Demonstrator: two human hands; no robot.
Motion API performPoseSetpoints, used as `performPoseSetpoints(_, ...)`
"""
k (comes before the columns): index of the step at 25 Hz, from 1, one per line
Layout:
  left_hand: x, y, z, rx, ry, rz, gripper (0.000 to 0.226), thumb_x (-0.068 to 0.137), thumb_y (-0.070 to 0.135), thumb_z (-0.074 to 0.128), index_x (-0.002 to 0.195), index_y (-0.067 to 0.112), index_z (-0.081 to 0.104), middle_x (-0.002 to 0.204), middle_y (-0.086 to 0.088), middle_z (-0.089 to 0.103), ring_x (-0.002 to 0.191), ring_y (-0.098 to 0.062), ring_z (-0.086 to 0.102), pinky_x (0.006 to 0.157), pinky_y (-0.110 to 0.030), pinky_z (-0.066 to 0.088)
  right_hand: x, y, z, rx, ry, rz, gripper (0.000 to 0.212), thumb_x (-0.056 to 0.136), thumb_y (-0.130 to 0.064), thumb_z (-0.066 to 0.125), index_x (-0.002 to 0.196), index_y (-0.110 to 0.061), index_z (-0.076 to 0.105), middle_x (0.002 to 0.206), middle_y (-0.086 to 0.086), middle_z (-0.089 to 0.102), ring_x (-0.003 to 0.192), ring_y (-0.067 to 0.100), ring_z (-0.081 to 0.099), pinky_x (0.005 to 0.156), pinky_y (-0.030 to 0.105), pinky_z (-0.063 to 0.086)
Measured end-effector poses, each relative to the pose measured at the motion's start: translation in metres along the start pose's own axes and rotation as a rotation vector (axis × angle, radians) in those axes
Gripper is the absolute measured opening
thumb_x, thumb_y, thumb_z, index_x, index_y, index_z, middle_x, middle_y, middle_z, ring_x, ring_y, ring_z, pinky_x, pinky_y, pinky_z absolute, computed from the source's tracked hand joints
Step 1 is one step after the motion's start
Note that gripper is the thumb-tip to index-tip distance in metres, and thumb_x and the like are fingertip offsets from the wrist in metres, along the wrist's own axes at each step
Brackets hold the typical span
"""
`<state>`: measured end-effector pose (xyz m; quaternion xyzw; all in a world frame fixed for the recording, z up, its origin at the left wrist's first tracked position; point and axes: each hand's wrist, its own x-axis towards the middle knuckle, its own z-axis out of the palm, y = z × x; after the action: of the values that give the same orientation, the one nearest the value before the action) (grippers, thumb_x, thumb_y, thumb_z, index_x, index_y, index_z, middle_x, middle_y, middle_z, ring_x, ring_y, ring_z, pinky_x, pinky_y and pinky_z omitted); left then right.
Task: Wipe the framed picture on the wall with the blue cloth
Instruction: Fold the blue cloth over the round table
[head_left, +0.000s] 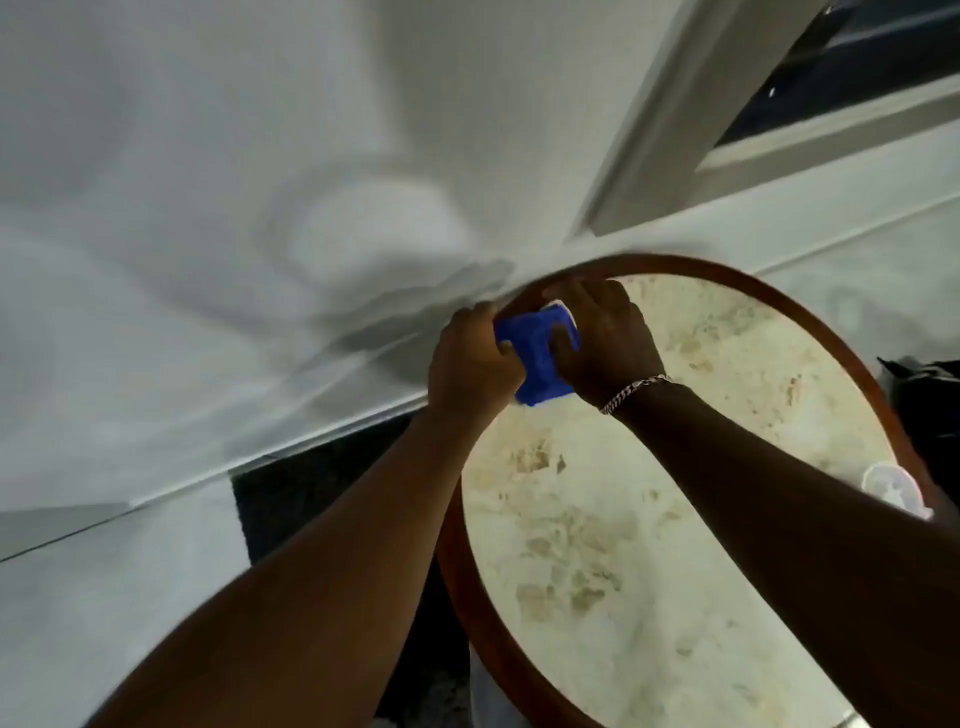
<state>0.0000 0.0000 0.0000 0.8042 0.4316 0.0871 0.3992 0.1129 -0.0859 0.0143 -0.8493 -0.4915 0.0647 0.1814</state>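
A blue cloth (537, 353) is bunched between both my hands, over the far left rim of a round table (649, 265) with a brown wooden rim and a pale marbled top. My left hand (475, 358) grips the cloth's left side. My right hand (605, 343), with a silver bracelet at the wrist, holds its right side, fingers curled over it. A framed picture (675, 114) with a pale grey frame and dark glass hangs on the white wall at upper right, well above and beyond both hands.
The white wall (234, 208) fills the left and top of the view, with a baseboard line running diagonally. A dark rug or floor patch (311, 493) lies under my left forearm. A small clear object (893, 488) rests at the table's right edge. Something dark (930, 395) stands at right.
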Motion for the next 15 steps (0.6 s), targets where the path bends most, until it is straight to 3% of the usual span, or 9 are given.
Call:
performPoseSetpoints(3,0.015,-0.005,0.033,-0.053,0.028,-0.098,0.043,0.081,0.009,0.063,0.124,0.005,0.057,0.121,-0.018,0.061,0.108,-0.031,0.063,0.086,-0.032,0.052,0.0,0.023,0.035,-0.061,-0.098,0.119,0.044,0.086,-0.018,0.056,0.13,-0.018,0.05,0.133,0.013,0.052,0.11,0.036,0.054,0.088,0.048,0.049)
performPoseSetpoints(5,0.023,-0.007,0.049,-0.089,0.035,-0.175,0.044,0.081,0.009,0.068,0.124,0.005,0.058,0.125,-0.019,0.056,0.107,-0.031,0.063,0.079,-0.026,0.048,-0.003,0.028,0.053,-0.04,-0.129,0.184,0.046,0.087,-0.022,0.056,0.133,-0.018,0.048,0.134,0.016,0.049,0.102,0.039,0.059,0.083,0.047,0.053)
performPoseSetpoints(9,0.029,-0.005,0.049,-0.191,0.073,-0.246,0.051,0.074,-0.001,0.07,0.123,0.007,0.058,0.122,-0.017,0.063,0.107,-0.03,0.065,0.08,-0.023,0.046,0.0,0.024,0.059,0.169,-0.007,0.259,0.042,0.083,-0.008,0.06,0.125,-0.015,0.057,0.123,0.018,0.051,0.093,0.04,0.061,0.073,0.032,0.046)
performPoseSetpoints(15,0.004,0.028,-0.027,-0.35,0.234,-0.09,0.045,0.076,0.0,0.072,0.119,0.008,0.063,0.112,-0.009,0.071,0.096,-0.02,0.066,0.09,-0.031,0.056,-0.001,-0.028,0.0,0.27,0.27,0.127,0.028,0.083,0.001,0.06,0.109,-0.005,0.068,0.122,0.021,0.057,0.087,0.035,0.064,0.07,0.032,0.053)
